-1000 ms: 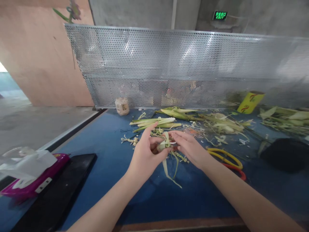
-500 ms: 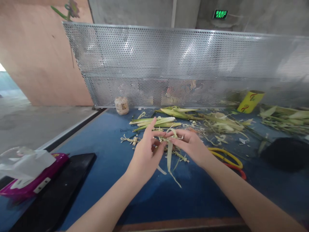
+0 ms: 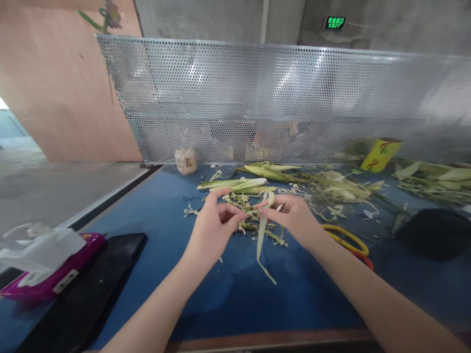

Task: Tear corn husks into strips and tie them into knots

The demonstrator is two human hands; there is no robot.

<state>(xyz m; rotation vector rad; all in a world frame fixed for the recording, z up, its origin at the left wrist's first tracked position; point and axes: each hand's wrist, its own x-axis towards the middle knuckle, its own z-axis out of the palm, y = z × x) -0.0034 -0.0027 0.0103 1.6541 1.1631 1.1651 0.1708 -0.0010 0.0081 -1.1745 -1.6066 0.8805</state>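
Observation:
A pale, flat corn husk strip (image 3: 261, 238) hangs below my fingers, curling up in a loop over the right fingertips. My right hand (image 3: 294, 218) pinches it between thumb and fingers. My left hand (image 3: 211, 225) has its thumb and index finger closed on a thin light strand (image 3: 252, 213) of husk, which runs across to the right fingertips. Beneath and behind the hands lie knotted, braided husk pieces (image 3: 275, 239) on the blue tabletop (image 3: 228, 304). Cut husk leaves (image 3: 245, 185) rest just beyond them.
Behind stand a perforated metal panel (image 3: 228, 88), a small pale jar (image 3: 186, 162) and a yellow roll (image 3: 380, 155). Husk heaps (image 3: 336, 189) lie right, near yellow loops (image 3: 346, 239) and a dark round object (image 3: 430, 233). Left are a purple tissue box (image 3: 62, 277) and black tray (image 3: 99, 279).
My left hand has shifted slightly left, its raised index finger now lowered, and a light strand shows stretched between the hands. The right hand stays nearly in place with the hanging strip.

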